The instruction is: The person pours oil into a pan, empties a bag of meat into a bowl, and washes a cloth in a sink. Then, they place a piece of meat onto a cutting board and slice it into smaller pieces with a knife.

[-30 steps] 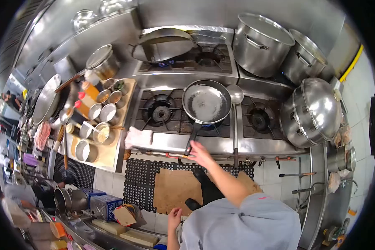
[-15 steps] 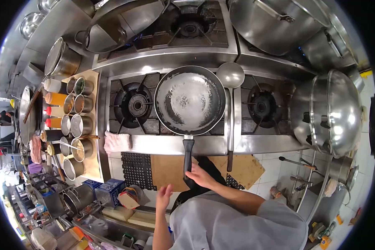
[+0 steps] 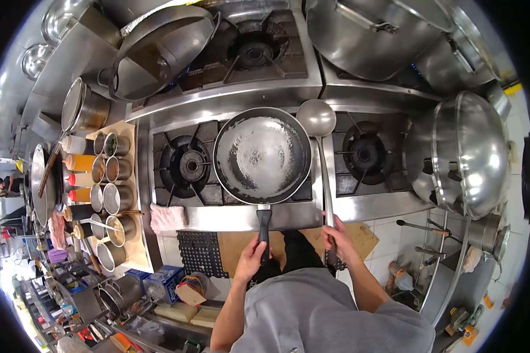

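A frying pan [image 3: 262,156] with a dark, worn inside sits on the stove, its black handle pointing at me. My left hand [image 3: 251,257] is closed around the end of that handle. Just right of the pan lies a long-handled steel ladle [image 3: 316,119], bowl up, its rim close to the pan's edge. The fingers of my right hand [image 3: 340,237] are wrapped round the lower, dark part of the ladle's handle. What the pan's inside is coated with, if anything, I cannot make out.
Burners [image 3: 191,166] flank the pan. Large steel pots [image 3: 377,41] stand behind, and a big wok-shaped pan [image 3: 477,156] at right. On the left, a board [image 3: 138,235] carries steel containers [image 3: 118,199] and sauce bottles [image 3: 79,162]. A pink cloth [image 3: 168,218] lies at the stove's front edge.
My right hand has let go of the pan handle and taken hold of the ladle's handle. My left hand has moved up and right onto the pan handle.
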`<state>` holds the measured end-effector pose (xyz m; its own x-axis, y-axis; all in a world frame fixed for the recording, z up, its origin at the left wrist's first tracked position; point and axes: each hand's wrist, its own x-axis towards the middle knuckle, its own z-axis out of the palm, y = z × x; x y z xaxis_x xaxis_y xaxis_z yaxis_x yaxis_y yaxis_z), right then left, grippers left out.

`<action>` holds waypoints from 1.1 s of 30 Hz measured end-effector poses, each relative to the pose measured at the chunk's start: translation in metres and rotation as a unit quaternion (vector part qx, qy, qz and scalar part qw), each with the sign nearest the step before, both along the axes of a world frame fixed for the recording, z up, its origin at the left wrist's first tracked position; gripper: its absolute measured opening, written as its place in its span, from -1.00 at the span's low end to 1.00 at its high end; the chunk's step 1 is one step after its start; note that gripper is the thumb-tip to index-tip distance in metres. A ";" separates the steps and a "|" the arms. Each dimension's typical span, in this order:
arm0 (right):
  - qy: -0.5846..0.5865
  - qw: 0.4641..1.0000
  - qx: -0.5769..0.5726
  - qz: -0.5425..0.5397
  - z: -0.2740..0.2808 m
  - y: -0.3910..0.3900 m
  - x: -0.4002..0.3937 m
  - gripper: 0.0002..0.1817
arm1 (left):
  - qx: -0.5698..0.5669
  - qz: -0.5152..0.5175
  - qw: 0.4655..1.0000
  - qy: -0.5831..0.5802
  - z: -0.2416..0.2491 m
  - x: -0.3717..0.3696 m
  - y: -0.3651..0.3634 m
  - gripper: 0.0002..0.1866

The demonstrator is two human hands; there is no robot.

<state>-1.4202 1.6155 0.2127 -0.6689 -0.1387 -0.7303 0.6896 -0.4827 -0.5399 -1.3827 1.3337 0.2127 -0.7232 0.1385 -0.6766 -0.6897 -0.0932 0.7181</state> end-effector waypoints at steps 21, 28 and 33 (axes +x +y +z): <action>0.416 0.798 0.435 0.031 0.144 -0.107 -0.025 -0.33 | -0.279 0.020 0.879 -0.386 -0.163 0.287 -0.269 -0.75; 0.433 0.751 0.460 0.191 0.193 -0.236 -0.199 -0.31 | -0.200 0.246 0.941 -0.116 -0.180 0.303 -0.282 -0.76; 0.412 0.743 0.475 0.228 0.198 -0.275 -0.244 -0.31 | 0.022 0.394 0.911 -0.117 -0.188 0.365 -0.264 -0.70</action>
<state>-1.6645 1.3406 0.4110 -0.9851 -0.1718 -0.0110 -0.0902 0.5692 -0.8172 -1.0179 1.0696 0.0252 -0.4463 -0.3295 -0.8320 -0.5306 -0.6512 0.5425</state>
